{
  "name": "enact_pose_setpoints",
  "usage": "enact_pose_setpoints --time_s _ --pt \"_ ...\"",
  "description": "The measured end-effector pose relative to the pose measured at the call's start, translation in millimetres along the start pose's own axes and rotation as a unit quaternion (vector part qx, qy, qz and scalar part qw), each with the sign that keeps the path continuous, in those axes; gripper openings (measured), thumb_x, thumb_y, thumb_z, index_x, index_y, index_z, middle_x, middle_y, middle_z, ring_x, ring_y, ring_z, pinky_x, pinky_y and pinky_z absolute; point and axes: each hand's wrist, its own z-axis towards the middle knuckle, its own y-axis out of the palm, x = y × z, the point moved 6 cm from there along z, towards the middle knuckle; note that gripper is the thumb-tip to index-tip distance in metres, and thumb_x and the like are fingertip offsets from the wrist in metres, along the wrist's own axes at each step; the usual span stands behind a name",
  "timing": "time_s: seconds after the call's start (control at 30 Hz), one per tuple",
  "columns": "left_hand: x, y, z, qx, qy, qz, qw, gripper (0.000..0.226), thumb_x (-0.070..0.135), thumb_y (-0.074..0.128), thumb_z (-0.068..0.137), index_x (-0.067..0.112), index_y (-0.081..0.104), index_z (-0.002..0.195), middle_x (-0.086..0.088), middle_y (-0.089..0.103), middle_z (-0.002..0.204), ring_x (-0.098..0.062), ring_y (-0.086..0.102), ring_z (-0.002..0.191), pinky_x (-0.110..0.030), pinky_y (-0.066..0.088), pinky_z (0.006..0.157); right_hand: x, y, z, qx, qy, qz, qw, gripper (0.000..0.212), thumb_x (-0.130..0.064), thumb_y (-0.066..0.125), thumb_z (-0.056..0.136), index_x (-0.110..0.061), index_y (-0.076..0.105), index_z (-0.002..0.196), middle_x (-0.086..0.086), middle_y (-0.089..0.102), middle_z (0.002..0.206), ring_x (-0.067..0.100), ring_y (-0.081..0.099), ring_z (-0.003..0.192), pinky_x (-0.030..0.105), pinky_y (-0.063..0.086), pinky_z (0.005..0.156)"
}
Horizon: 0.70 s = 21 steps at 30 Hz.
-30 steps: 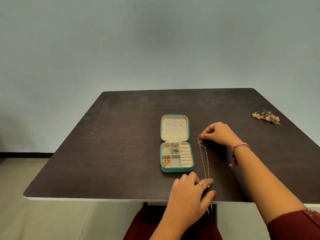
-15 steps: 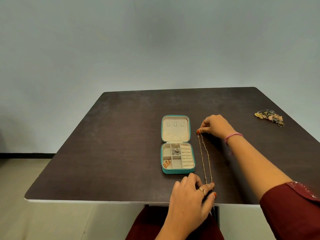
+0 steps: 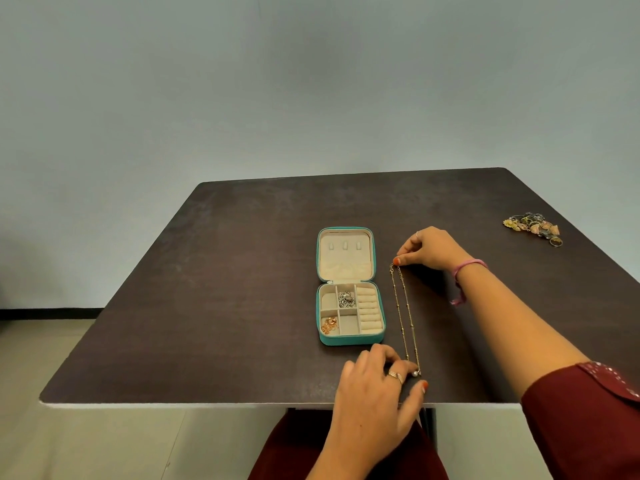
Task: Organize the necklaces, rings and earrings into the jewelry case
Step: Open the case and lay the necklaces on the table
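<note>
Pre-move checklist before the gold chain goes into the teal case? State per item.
1. Teal zip-around jewelry case open, lid back: ok.
2. Thin gold bead-chain necklace laid straight beside the case, its two strands untangled: ok.
3. Right hand pinches the far clasp end: ok.
4. Left hand on the near end by the small pearl: fingers touch it, firm grip cannot tell.
5. Free compartment: near-middle cell looks empty, ok; the silver piece and rose-gold piece fill two others.
6. Leftover jewelry pile at the dark table's far right, not sorted: not ok.
</note>
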Motion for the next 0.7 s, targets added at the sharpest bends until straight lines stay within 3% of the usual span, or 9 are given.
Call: enact_pose_setpoints --time_s 0.27,0.37,0.43,0.57,0.63,0.7 --pt "1 0 -1 0.003 0.008 -0.012 1.000 0.028 0.056 0.044 0.089 0.039 0.062 0.103 0.017 0.053 0.097 0.002 0.053 0.082 -0.018 0.045 0.062 1 -1 3 -0.003 0.014 0.001 1.000 0.004 -0.025 0.074 0.079 -0.022 0.073 0.081 -0.005 0.068 0.082 0.007 0.058 0.081 0.021 0.043 0.072" --pt "0 -1 0 0.006 0.004 -0.015 1.000 0.031 0.057 0.044 0.089 0.038 0.061 0.107 0.018 0.054 0.097 0.002 0.053 0.082 -0.017 0.045 0.062 2 -4 2 0.004 0.018 0.015 1.000 0.011 -0.026 0.071 0.083 -0.016 0.073 0.087 -0.005 0.066 0.077 0.007 0.058 0.076 0.019 0.043 0.064" --pt "0 -3 -1 0.014 0.009 -0.024 1.000 0.033 0.055 0.045 0.089 0.036 0.060 0.112 0.017 0.053 0.099 0.001 0.053 0.084 -0.018 0.047 0.063 3 -7 -1 0.012 0.017 0.021 1.000 0.015 -0.026 0.067 0.086 -0.013 0.072 0.091 -0.002 0.067 0.077 0.007 0.059 0.074 0.021 0.044 0.068" --pt "-6 -17 -2 0.035 -0.028 -0.206 0.978 0.036 0.045 0.051 0.091 0.029 0.060 0.122 0.020 0.046 0.105 -0.001 0.052 0.082 -0.018 0.049 0.073 -19 -15 -13 0.068 -0.046 0.006 0.997 0.016 -0.021 0.060 0.092 -0.012 0.070 0.099 -0.002 0.066 0.086 0.005 0.057 0.073 0.018 0.044 0.068" --pt "-12 -31 -1 0.083 -0.048 -0.277 0.956 0.025 0.032 0.057 0.091 0.026 0.062 0.115 0.020 0.047 0.102 -0.005 0.053 0.077 -0.012 0.046 0.069 -41 -16 -24 0.089 -0.094 0.000 0.992 0.016 -0.024 0.059 0.092 -0.015 0.070 0.100 -0.007 0.064 0.089 0.006 0.057 0.079 0.020 0.044 0.074" --pt "-22 -46 0 0.145 -0.066 -0.287 0.945 0.015 0.018 0.062 0.089 0.023 0.064 0.104 0.014 0.051 0.097 -0.007 0.054 0.072 -0.009 0.044 0.065 -65 -9 -37 0.055 -0.142 0.004 0.988 0.014 -0.028 0.060 0.091 -0.020 0.069 0.099 -0.010 0.062 0.092 0.005 0.058 0.084 0.017 0.045 0.072"
